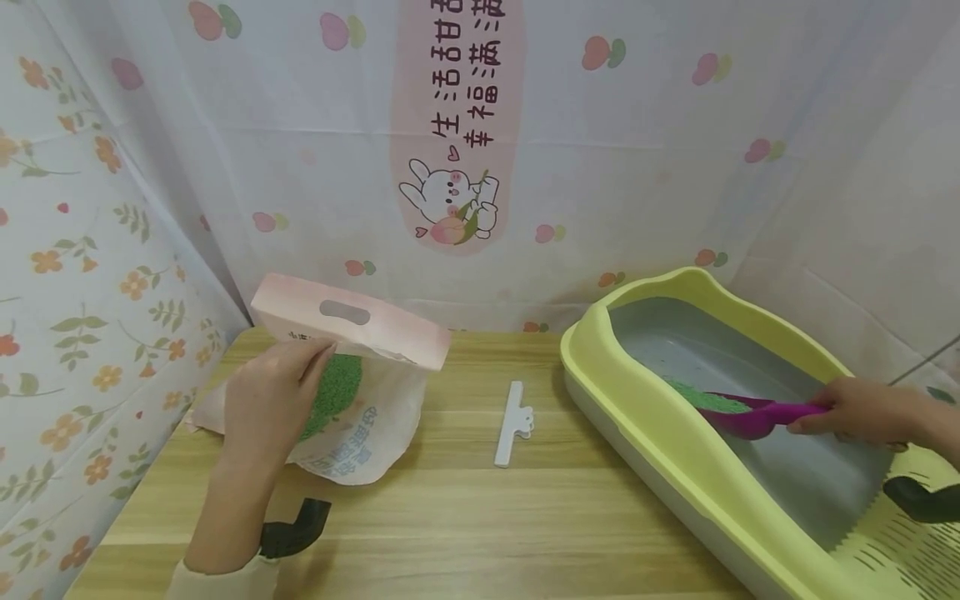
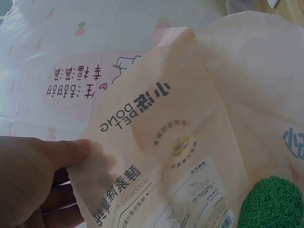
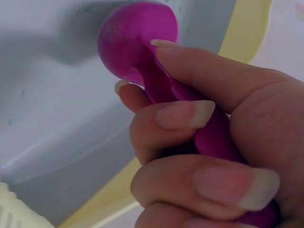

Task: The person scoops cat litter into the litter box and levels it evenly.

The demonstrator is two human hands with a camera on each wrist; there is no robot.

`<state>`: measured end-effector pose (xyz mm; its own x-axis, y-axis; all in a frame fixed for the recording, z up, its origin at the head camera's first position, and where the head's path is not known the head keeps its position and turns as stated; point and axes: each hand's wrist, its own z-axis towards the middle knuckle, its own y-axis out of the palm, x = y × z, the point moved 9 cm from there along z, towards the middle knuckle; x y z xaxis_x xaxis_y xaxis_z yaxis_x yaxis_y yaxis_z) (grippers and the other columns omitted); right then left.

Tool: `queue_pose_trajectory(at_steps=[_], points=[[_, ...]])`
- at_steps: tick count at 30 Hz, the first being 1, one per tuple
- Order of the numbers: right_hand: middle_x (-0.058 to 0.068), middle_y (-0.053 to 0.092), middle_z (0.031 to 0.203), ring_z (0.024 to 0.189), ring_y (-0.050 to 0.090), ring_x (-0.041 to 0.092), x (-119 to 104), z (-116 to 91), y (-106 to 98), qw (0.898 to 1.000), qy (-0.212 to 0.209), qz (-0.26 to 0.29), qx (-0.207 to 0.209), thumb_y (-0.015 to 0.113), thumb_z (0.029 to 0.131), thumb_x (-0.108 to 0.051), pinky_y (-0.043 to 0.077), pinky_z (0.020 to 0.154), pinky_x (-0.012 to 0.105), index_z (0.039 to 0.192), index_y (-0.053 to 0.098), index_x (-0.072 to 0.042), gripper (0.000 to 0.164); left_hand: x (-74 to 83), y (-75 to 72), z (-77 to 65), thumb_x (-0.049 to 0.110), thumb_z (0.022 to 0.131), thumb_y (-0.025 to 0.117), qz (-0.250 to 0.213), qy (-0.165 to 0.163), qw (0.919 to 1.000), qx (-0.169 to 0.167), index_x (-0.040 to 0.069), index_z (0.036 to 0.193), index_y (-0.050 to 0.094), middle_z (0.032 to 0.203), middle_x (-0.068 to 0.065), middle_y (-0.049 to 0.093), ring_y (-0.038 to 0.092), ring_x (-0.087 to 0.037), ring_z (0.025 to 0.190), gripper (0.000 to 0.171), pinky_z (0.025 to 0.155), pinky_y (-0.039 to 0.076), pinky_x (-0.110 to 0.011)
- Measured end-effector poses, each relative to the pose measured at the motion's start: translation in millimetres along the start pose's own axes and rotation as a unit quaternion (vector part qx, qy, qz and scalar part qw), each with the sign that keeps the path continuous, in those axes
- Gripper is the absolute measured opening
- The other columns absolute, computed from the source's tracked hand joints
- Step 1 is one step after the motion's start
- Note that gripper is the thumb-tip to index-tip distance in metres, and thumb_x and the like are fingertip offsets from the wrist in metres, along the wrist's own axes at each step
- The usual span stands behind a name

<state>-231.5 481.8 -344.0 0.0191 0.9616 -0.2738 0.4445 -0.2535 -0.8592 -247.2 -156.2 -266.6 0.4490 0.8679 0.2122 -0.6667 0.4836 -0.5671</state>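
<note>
On the left of the head view, a pale pink paper bag (image 1: 397,333) lies with its mouth spread, showing green pellet cat litter (image 1: 337,392) inside. My left hand (image 1: 270,396) pinches the bag's upper edge between thumb and fingers, lifting that side; printed text covers the raised panel (image 2: 156,123) in the left wrist view. At the right, my right hand (image 1: 873,408) grips the handle of a magenta scoop (image 3: 137,38). Green pellets (image 1: 716,403) show at the scoop, over the grey inside of a litter box with a yellow rim (image 1: 588,346). Where the pellets meet the box floor is unclear.
A white sealing clip (image 1: 513,425) lies on the wooden table (image 1: 450,517) between bag and litter box. A slotted yellow grate (image 1: 911,542) forms the box's near end. Printed cloth (image 1: 322,167) hangs behind and at the left side.
</note>
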Motion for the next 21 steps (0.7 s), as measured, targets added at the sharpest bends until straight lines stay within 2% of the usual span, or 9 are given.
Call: queue_pose_trajectory(at_steps=[4, 6, 8, 15, 16, 21], points=[[-0.010, 0.037, 0.055, 0.047, 0.029, 0.001, -8.1, 4.2, -6.5, 1.000, -0.011, 0.013, -0.011, 0.070, 0.094, -0.030, 0.029, 0.043, 0.017, 0.082, 0.068, -0.013, 0.021, 0.5, 0.5, 0.1, 0.009, 0.089, 0.076, 0.000, -0.003, 1.0000, -0.003, 0.004, 0.101, 0.078, 0.083, -0.016, 0.076, 0.068, -0.032, 0.062, 0.013, 0.052, 0.050, -0.046], [-0.011, 0.036, 0.055, 0.048, 0.029, 0.001, -13.9, 6.4, -10.1, 1.000, -0.026, 0.007, -0.013, 0.070, 0.094, -0.028, 0.028, 0.044, 0.017, 0.078, 0.067, -0.014, 0.020, 0.3, 0.3, 0.0, 0.009, 0.089, 0.076, 0.001, -0.004, 1.0000, -0.004, 0.004, 0.101, 0.078, 0.084, -0.016, 0.076, 0.068, -0.032, 0.063, 0.014, 0.052, 0.050, -0.046], [-0.011, 0.036, 0.056, 0.048, 0.029, 0.001, -17.2, 7.9, -12.9, 1.000, -0.024, 0.003, -0.019, 0.070, 0.093, -0.027, 0.028, 0.045, 0.018, 0.075, 0.065, -0.016, 0.022, 0.5, 0.5, -0.2, 0.010, 0.089, 0.076, 0.000, -0.005, 1.0000, -0.004, 0.004, 0.101, 0.078, 0.084, -0.016, 0.077, 0.069, -0.033, 0.064, 0.014, 0.053, 0.051, -0.047], [-0.008, 0.035, 0.055, 0.049, 0.027, 0.006, -27.8, 16.3, -25.4, 0.998, 0.039, -0.003, -0.054, 0.074, 0.088, -0.033, 0.023, 0.044, 0.021, 0.072, 0.060, -0.016, 0.028, -0.7, 1.1, -0.1, 0.010, 0.090, 0.075, 0.000, -0.004, 1.0000, -0.001, 0.003, 0.101, 0.078, 0.085, -0.017, 0.076, 0.070, -0.035, 0.065, 0.013, 0.053, 0.051, -0.048], [-0.008, 0.034, 0.055, 0.049, 0.026, 0.007, -30.2, 17.2, -27.0, 0.997, 0.046, -0.003, -0.063, 0.074, 0.088, -0.033, 0.023, 0.044, 0.021, 0.070, 0.058, -0.012, 0.032, -0.6, 1.2, -0.1, 0.009, 0.090, 0.075, -0.001, -0.005, 1.0000, -0.002, 0.003, 0.101, 0.078, 0.085, -0.017, 0.076, 0.070, -0.035, 0.065, 0.013, 0.054, 0.051, -0.048], [-0.009, 0.034, 0.053, 0.048, 0.024, 0.005, -42.6, 18.6, -35.8, 0.994, 0.054, -0.022, -0.090, 0.072, 0.087, -0.031, 0.021, 0.044, 0.021, 0.067, 0.054, -0.013, 0.032, 1.8, 1.9, -0.1, 0.009, 0.089, 0.076, -0.004, -0.003, 1.0000, -0.002, 0.004, 0.101, 0.078, 0.084, -0.017, 0.076, 0.069, -0.034, 0.064, 0.013, 0.053, 0.051, -0.048]])
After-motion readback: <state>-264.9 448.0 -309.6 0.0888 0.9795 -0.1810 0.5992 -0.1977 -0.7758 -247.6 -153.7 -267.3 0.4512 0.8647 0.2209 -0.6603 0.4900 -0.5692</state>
